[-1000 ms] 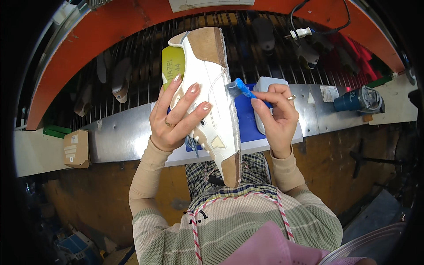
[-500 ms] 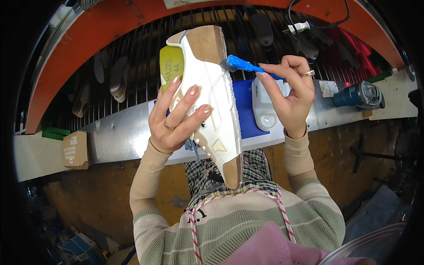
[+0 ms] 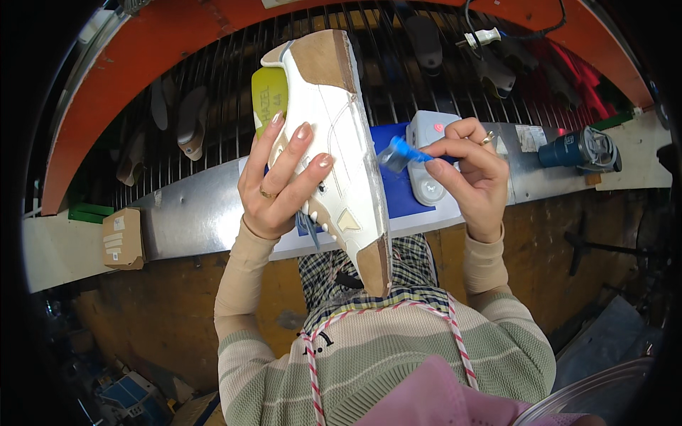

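Note:
A white and tan shoe upper (image 3: pixel 334 149) stands nearly upright before me, its heel end up and its toe end near my lap. Inside it sits a yellow-green last (image 3: pixel 268 99). My left hand (image 3: pixel 273 188) grips the shoe from its lacing side, fingers spread over the white panel. Between thumb and fingers, my right hand (image 3: pixel 472 177) pinches a blue-handled brush (image 3: pixel 405 150). The bristle end is blurred by motion and lies close to the shoe's bottom edge; whether it touches I cannot tell. Grey-blue laces (image 3: pixel 307 228) hang below my left hand.
Behind the brush a white plastic container (image 3: pixel 426 188) rests on a blue sheet (image 3: pixel 393 135). A teal tumbler (image 3: pixel 572 150) stands right, a cardboard box (image 3: pixel 122 239) left. Beyond the metal ledge (image 3: pixel 192 202), several shoe parts lie on a rack of bars under an orange frame (image 3: pixel 92 113).
The brush has moved down along the shoe's bottom edge, from near the heel toward the middle. My right hand has lowered with it. The shoe has shifted slightly up and left.

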### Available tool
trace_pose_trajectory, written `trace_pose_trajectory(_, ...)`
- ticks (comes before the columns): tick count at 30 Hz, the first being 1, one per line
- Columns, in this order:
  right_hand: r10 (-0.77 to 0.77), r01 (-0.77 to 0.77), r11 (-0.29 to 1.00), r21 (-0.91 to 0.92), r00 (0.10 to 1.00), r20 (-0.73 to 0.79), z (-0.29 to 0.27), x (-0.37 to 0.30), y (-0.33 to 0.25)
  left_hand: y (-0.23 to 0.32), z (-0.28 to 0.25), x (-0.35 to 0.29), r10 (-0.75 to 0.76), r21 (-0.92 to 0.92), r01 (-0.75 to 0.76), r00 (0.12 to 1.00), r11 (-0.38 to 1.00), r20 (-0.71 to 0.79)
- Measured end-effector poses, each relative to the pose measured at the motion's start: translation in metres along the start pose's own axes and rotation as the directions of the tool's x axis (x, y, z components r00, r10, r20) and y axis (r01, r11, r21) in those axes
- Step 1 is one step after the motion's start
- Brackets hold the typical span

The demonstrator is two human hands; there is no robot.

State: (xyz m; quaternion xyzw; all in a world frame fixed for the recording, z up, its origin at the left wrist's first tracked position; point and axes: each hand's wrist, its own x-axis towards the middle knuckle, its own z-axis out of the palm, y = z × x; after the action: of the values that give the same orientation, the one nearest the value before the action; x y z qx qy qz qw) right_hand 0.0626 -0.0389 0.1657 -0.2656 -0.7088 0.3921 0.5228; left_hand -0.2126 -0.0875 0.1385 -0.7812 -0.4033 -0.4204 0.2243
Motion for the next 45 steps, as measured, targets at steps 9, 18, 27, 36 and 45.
trace_pose_trajectory(9,0.071,-0.053,0.991,0.126,0.987,-0.144,0.033,-0.018,0.023,0.003,0.011,0.003,-0.019,-0.012,0.018,0.996,1.0,-0.091)
trace_pose_trajectory(18,-0.038,0.033,0.965,-0.261,0.999,-0.014,-0.008,-0.001,0.008,-0.004,-0.003,0.004,0.035,0.009,-0.036,0.998,0.999,0.061)
trace_pose_trajectory(27,-0.151,0.175,0.894,-0.412,0.984,0.092,-0.016,0.007,-0.009,-0.005,-0.003,0.001,0.046,0.039,-0.049,0.996,0.998,0.078)
trace_pose_trajectory(36,-0.185,0.223,0.886,-0.406,0.974,0.13,-0.02,0.015,-0.005,-0.005,-0.001,0.001,0.025,0.023,-0.027,0.996,0.999,0.081)
trace_pose_trajectory(45,-0.122,0.164,0.934,-0.317,0.981,0.148,-0.022,-0.002,-0.011,-0.009,0.002,0.001,-0.027,0.009,0.026,0.996,1.0,0.08)
